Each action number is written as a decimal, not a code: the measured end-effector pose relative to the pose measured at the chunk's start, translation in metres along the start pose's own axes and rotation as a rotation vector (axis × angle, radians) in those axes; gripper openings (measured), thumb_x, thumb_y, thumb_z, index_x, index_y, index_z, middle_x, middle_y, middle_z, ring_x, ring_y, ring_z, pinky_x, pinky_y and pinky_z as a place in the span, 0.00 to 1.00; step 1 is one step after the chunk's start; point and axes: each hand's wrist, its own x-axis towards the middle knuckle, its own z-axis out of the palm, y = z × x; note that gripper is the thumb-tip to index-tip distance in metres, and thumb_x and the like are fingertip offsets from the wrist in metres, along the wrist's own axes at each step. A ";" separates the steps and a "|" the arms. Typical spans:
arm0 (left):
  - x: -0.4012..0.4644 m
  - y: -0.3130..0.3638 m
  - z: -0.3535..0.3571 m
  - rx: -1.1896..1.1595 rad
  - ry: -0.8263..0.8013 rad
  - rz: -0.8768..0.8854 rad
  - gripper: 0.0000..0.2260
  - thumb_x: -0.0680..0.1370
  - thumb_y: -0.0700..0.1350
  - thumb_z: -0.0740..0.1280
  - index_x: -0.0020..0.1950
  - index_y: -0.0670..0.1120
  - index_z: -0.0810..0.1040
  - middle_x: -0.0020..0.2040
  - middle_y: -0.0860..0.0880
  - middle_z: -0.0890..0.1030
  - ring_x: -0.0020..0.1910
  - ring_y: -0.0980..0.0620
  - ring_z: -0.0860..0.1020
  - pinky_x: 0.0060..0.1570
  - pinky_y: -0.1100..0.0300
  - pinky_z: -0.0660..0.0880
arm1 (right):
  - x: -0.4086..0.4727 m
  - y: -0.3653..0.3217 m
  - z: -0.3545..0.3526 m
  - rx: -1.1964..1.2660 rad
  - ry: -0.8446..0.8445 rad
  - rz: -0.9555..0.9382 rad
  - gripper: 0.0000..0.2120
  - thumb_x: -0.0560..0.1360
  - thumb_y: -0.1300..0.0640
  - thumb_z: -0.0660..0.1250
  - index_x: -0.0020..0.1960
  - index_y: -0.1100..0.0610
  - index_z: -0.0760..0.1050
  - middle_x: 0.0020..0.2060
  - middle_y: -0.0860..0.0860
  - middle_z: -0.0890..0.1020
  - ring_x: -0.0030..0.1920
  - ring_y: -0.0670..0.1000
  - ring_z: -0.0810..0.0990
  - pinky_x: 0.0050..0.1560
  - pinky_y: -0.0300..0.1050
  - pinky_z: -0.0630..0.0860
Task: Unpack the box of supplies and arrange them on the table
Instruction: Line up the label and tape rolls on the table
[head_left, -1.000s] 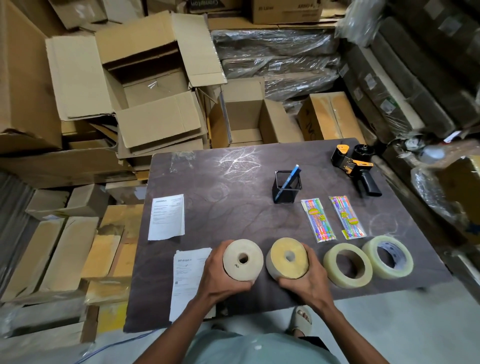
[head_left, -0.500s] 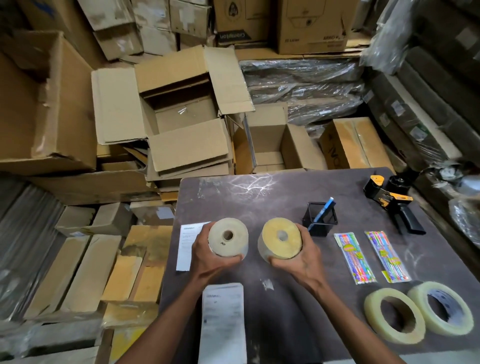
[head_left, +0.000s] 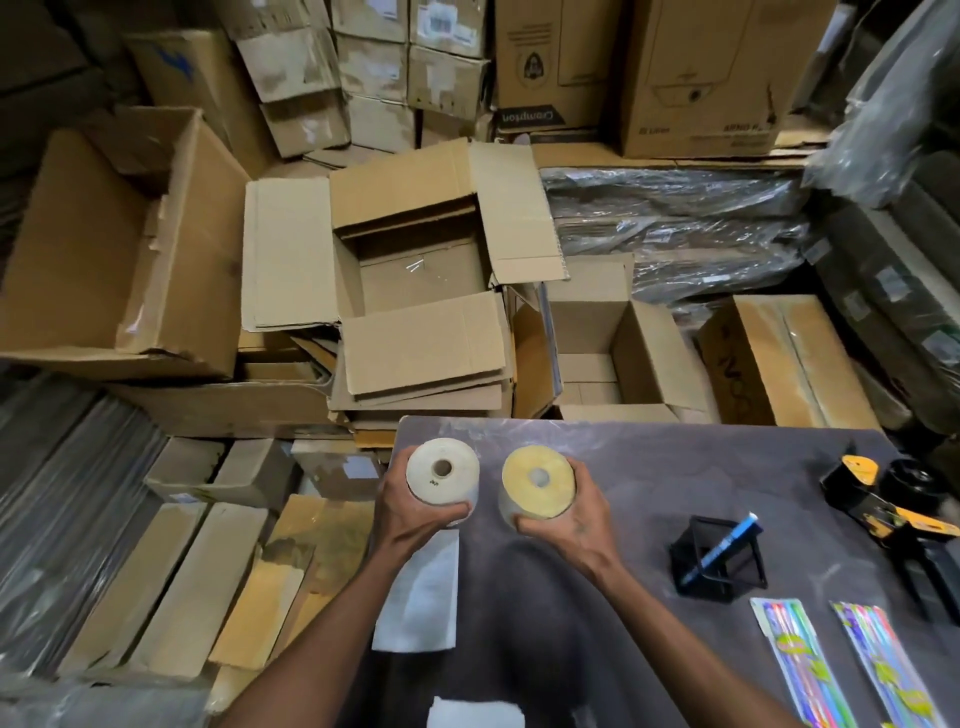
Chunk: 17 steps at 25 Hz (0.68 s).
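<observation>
My left hand (head_left: 402, 512) grips a white roll (head_left: 441, 470) from its left and underside. My right hand (head_left: 571, 525) grips a yellow-faced roll (head_left: 537, 480) from its right side. Both rolls are over the far left part of the dark table (head_left: 649, 467), their round faces turned up toward me. I cannot tell whether they touch the tabletop. Beyond the table's far edge lies an open cardboard box (head_left: 421, 280) with spread flaps and little visible inside.
On the table: a black mesh pen holder (head_left: 719, 561) with a blue pen, a black-and-yellow tape dispenser (head_left: 883, 499), two packs of coloured pens (head_left: 795, 660), and paper sheets (head_left: 421, 597). A smaller open box (head_left: 597, 343) sits by the far edge. Stacked cartons surround the table.
Both hands have carried the two rolls from the table's near edge toward its far left part. My view has tilted up, so the two tape rings have left the frame.
</observation>
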 end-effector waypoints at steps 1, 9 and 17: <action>0.010 -0.001 0.002 -0.003 0.012 -0.023 0.41 0.52 0.57 0.83 0.61 0.58 0.72 0.55 0.55 0.80 0.53 0.53 0.79 0.50 0.52 0.81 | 0.011 0.000 0.006 -0.006 -0.002 -0.002 0.43 0.53 0.43 0.84 0.62 0.39 0.67 0.55 0.39 0.77 0.55 0.41 0.78 0.52 0.37 0.76; 0.073 -0.033 0.018 0.006 0.035 -0.147 0.42 0.50 0.58 0.81 0.62 0.59 0.70 0.55 0.55 0.79 0.54 0.50 0.78 0.53 0.49 0.80 | 0.079 0.016 0.051 -0.037 -0.038 0.071 0.45 0.51 0.42 0.83 0.62 0.42 0.66 0.54 0.42 0.77 0.55 0.45 0.77 0.52 0.41 0.77; 0.110 -0.060 0.037 0.033 0.017 -0.124 0.40 0.53 0.57 0.82 0.62 0.58 0.71 0.55 0.56 0.80 0.54 0.53 0.79 0.54 0.54 0.79 | 0.132 0.038 0.080 -0.054 -0.023 0.065 0.46 0.52 0.44 0.82 0.65 0.44 0.66 0.55 0.44 0.76 0.56 0.46 0.75 0.53 0.38 0.72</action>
